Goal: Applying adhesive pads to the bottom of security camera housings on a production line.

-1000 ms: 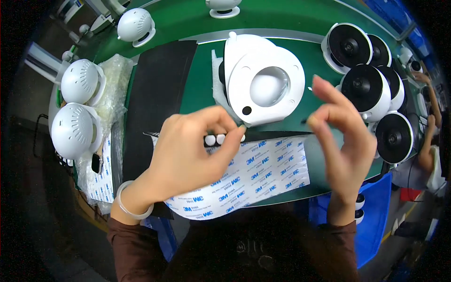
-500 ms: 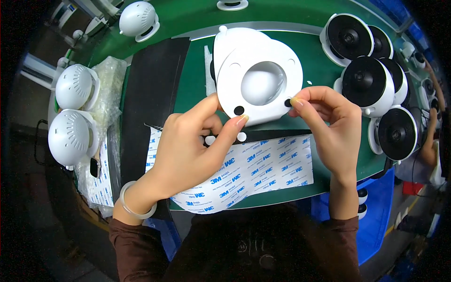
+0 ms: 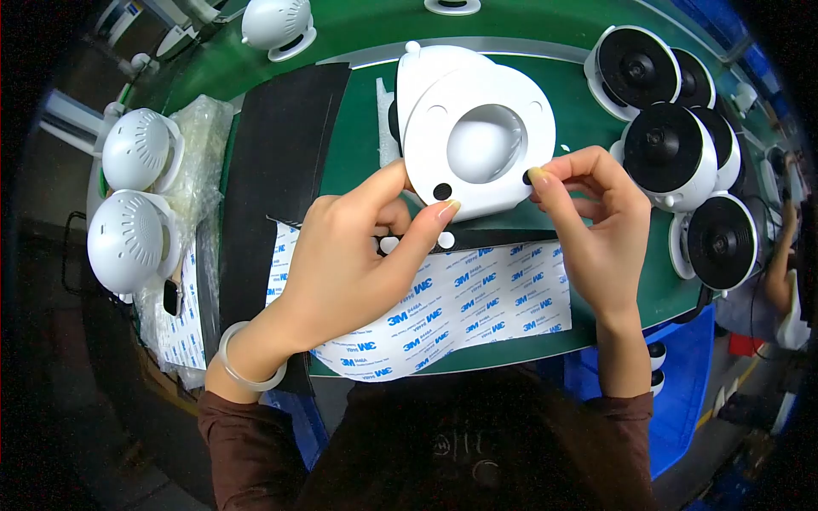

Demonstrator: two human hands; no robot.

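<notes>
A white rounded device (image 3: 422, 68) lies with its ring-shaped base (image 3: 543, 128) facing up, a round opening in the middle. My left hand (image 3: 354, 255) grips the base's lower left edge, thumb in front and fingers partly hidden behind. Just above that thumb, a black round pad (image 3: 442, 192) sits on the base. At the lower right of the base, my right hand (image 3: 601, 226) pinches a second small black pad (image 3: 527, 178) against the rim, its fingertips covering most of it. Below lies an adhesive sheet with printed white backing (image 3: 477, 298) and a black strip at its top.
Several white devices with black round fronts (image 3: 669, 146) crowd the right side. Two white devices (image 3: 128, 238) stand at the left by clear plastic wrap (image 3: 200, 145). A black sheet (image 3: 277, 145) lies left of the work, and a blue bin (image 3: 682, 392) is at lower right.
My right fingertips have closed further over the second pad. The device in my hands has shifted slightly right and away. At the far edge, two white devices on the green surface have moved right.
</notes>
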